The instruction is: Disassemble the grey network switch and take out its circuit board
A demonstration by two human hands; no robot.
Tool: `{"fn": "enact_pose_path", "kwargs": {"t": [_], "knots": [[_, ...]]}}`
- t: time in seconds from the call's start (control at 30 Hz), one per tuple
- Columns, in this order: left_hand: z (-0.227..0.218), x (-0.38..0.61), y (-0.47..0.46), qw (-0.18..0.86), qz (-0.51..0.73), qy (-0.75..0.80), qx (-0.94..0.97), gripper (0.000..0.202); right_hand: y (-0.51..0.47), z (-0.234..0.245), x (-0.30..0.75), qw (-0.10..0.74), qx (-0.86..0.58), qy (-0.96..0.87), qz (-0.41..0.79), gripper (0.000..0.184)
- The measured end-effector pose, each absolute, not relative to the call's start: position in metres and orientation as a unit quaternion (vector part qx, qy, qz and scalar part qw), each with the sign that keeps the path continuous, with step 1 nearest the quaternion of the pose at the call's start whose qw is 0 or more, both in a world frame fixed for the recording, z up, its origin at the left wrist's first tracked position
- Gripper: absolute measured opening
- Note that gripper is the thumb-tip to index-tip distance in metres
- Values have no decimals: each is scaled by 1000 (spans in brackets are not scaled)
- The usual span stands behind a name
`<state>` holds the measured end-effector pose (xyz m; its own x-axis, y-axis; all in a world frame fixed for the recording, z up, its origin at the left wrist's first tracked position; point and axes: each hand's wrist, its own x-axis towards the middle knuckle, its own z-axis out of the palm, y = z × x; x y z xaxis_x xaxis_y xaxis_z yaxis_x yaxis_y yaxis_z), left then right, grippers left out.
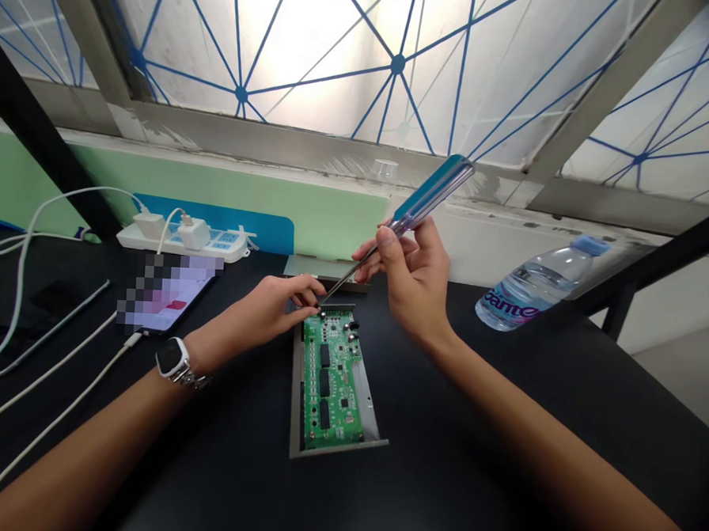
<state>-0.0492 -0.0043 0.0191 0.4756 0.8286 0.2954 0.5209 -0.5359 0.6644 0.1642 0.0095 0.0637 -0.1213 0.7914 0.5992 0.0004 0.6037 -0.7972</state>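
Green circuit board, ringed by bare desk, is touched by the pinched left hand; screwdriver is gripped by right hand.

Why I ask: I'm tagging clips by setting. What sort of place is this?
Likely an electronics workbench: a green circuit board in a metal tray on a black table, a screwdriver in the right hand, a power strip with chargers.

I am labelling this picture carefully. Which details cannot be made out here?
All in the head view:
- Screwdriver tip: hidden behind the fingers of the left hand at the far edge of the circuit board.
- Phone screen: pixelated.
- Board lettering: too small.
- Bottle label: partly turned away.
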Motion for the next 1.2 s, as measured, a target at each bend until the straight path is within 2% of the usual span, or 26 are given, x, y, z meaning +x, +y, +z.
{"fn": "enact_pose_path", "kwargs": {"t": [0.1, 0.17, 0.37, 0.47, 0.7, 1.2], "knots": [[17, -51, -5, 251, 311, 402, 824, 40, 8, 65, 163, 594, -294, -667, 341, 32], [17, -52, -5, 247, 314, 403, 823, 43, 7, 65, 163, 595, -284, -666, 349, 32], [22, -50, -7, 251, 304, 415, 820, 16, 10, 69, 157, 562, -279, -688, 365, 34], [24, -48, -7, 262, 317, 417, 810, 11, 15, 78, 150, 539, -283, -703, 369, 38], [20, -56, 1, 188, 332, 419, 824, 15, 22, 84, 132, 493, -282, -740, 360, 39], [-1, -64, 11, 166, 324, 423, 830, 14, 25, 66, 124, 473, -287, -753, 356, 33]]}}
